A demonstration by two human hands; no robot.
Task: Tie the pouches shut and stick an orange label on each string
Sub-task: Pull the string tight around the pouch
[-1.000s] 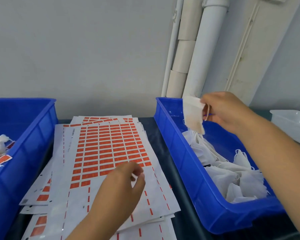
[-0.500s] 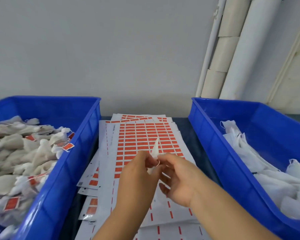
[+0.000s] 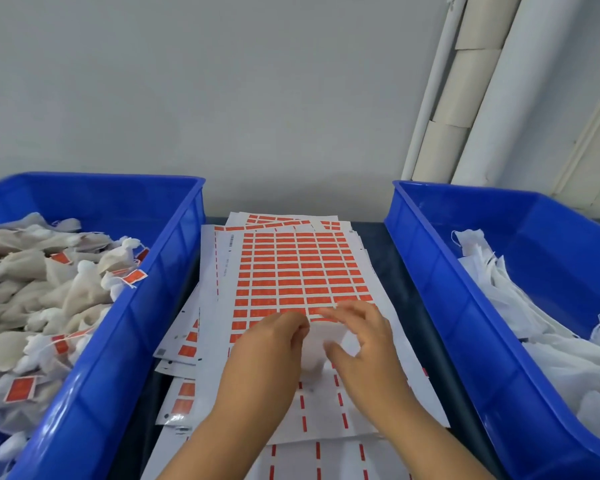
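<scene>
pouch (image 3: 317, 344) lowered btwn hands (image 3: 326, 351), blurred

Pouch (image 3: 321, 344) now down between hands.

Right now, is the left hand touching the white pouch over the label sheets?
Touching. The head view shows the left hand gripping the left edge of the white pouch, fingertips curled onto the fabric, no gap between them.

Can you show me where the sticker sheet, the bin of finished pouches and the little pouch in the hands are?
sticker sheet (image 3: 298, 268), head view, orange grid.
finished-pouch bin (image 3: 118, 327), head view, right wall.
pouch (image 3: 321, 344), head view, white cloth between the hands.
</scene>
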